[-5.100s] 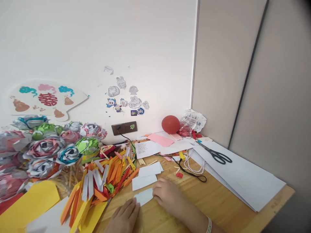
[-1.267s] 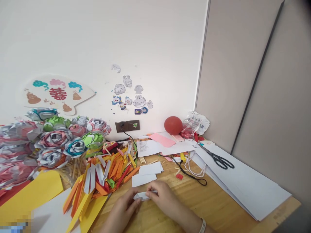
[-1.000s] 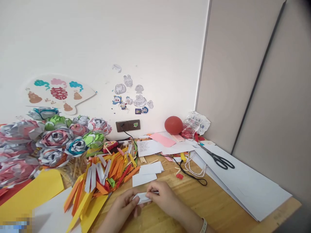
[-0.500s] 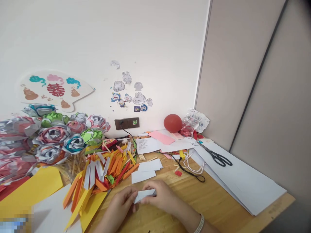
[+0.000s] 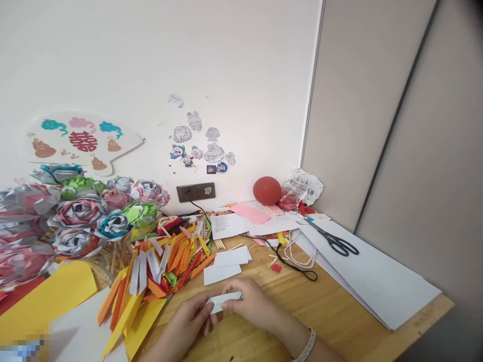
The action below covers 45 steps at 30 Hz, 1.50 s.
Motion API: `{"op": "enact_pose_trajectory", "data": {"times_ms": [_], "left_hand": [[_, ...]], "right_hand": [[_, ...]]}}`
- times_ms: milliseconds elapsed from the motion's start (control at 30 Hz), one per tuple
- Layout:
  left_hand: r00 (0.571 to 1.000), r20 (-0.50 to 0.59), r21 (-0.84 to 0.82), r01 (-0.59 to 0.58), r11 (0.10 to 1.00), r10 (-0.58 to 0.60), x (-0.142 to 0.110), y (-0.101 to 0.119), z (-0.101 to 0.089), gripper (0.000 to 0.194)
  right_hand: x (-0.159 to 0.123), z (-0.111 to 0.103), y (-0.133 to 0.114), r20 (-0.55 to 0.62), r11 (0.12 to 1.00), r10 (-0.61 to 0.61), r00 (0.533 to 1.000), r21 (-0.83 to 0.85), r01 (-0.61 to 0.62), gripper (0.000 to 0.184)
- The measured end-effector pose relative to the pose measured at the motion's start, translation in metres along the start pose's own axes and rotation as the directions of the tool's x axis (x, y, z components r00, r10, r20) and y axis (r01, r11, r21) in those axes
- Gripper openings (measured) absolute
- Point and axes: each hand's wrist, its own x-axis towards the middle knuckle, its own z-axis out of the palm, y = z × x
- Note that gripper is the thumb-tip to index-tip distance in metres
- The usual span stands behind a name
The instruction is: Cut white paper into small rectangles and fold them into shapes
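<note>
A small folded strip of white paper (image 5: 222, 302) is held between both hands, a little above the wooden table. My left hand (image 5: 194, 314) pinches its left end between thumb and fingers. At the right end, my right hand (image 5: 249, 304) grips it, the thumb lying on the front face and the fingers behind. Just beyond the hands lie white paper pieces (image 5: 222, 274). Left of them is a heap of folded orange, yellow, red and white paper strips (image 5: 177, 256).
Paper flowers (image 5: 81, 211) crowd the left side, above yellow sheets (image 5: 49, 296). Black scissors (image 5: 335, 244) rest on large white sheets (image 5: 377, 271) at the right. A bead string (image 5: 302, 259), a black cord (image 5: 292, 269) and a red balloon (image 5: 267, 191) are farther back.
My right thumb has come onto the front of the paper strip, and the strip looks narrower and more level. The camera view has shifted slightly.
</note>
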Motion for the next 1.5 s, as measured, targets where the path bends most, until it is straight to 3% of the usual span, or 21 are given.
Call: {"op": "enact_pose_trajectory", "data": {"times_ms": [100,233,333,600,1133,1333,1500], "left_hand": [[1.0,-0.011,-0.084,0.019,0.996,-0.02,0.003,-0.005,0.001,0.049],[0.999,-0.018,-0.189,0.024,0.982,-0.028,0.008,-0.014,0.004,0.058],[1.0,-0.007,-0.171,0.022,0.985,-0.023,0.011,-0.017,0.007,0.061],[1.0,0.015,-0.128,-0.009,0.992,0.011,0.009,-0.012,0.01,0.05],[0.992,0.08,-0.063,-0.088,0.994,0.093,0.004,-0.006,0.009,0.04],[0.992,0.074,-0.084,-0.096,0.992,0.102,0.004,-0.01,0.007,0.041],[0.994,0.024,-0.022,-0.105,0.994,0.105,0.003,-0.012,0.001,0.034]], "right_hand": [[0.0,-0.002,-0.001,-0.029,0.983,-0.122,0.992,-0.145,0.117,0.02],[-0.002,-0.003,-0.003,0.025,0.802,-0.418,0.908,-0.459,0.382,0.011],[-0.003,0.0,-0.003,0.041,0.755,-0.46,0.887,-0.509,0.414,0.006],[-0.001,0.006,-0.003,-0.042,0.839,-0.413,0.91,-0.405,0.363,0.01],[-0.002,0.005,-0.005,-0.024,0.93,-0.212,0.977,-0.313,0.194,0.01],[-0.001,-0.002,-0.007,-0.115,0.997,0.004,0.993,-0.071,-0.012,0.038],[0.003,-0.008,-0.002,-0.052,0.993,0.09,0.995,0.085,-0.086,0.016]]}}
